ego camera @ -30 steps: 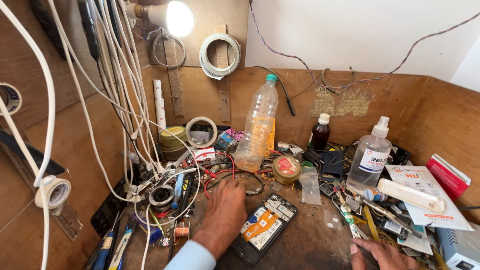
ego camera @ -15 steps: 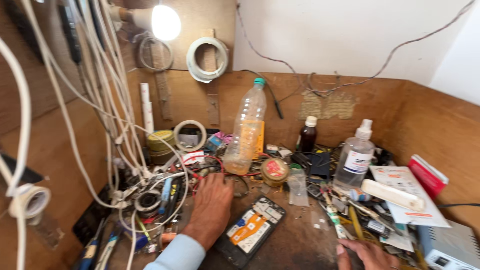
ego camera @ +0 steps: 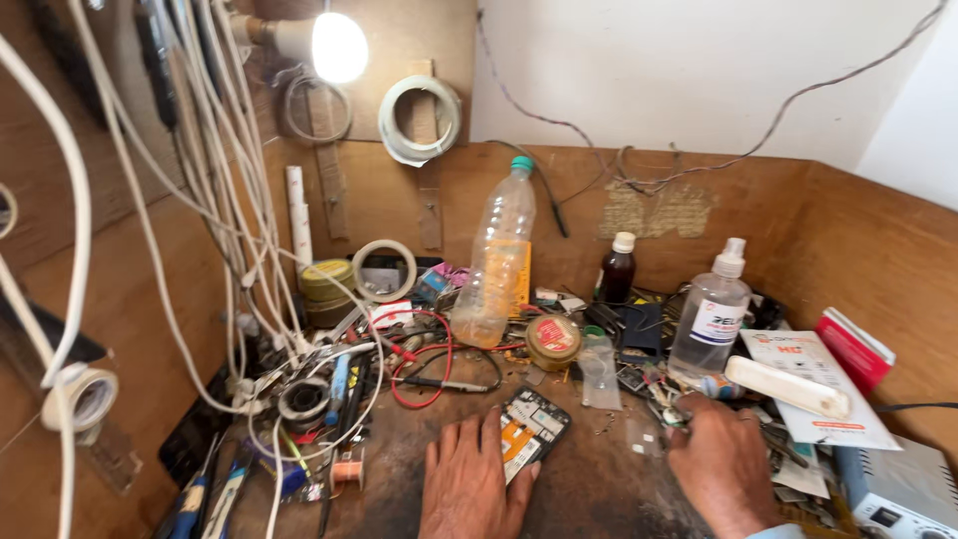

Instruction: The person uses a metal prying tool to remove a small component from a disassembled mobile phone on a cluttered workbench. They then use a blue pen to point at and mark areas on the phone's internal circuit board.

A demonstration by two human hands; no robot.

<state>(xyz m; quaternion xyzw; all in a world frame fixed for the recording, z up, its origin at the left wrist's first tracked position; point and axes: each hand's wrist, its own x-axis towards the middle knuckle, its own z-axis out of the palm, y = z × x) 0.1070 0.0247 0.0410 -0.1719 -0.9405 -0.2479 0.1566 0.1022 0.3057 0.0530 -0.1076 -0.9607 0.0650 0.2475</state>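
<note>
1. The left hand [ego camera: 469, 489] lies flat, fingers spread, on the workbench [ego camera: 599, 489] at its near edge, pressing the opened phone [ego camera: 531, 431]; its wrist is cut off.
2. The phone's lower part hides under the fingers.
3. The right hand [ego camera: 720, 461] reaches into small parts [ego camera: 659, 399]; whether it pinches anything is unclear.

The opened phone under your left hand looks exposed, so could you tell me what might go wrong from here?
The opened phone lies partly under the left hand, near the bench edge, so a nudge could slide it off. The right hand reaches into small clutter beside the clear spray bottle, which could tip. Red wires nearby could snag.
</note>
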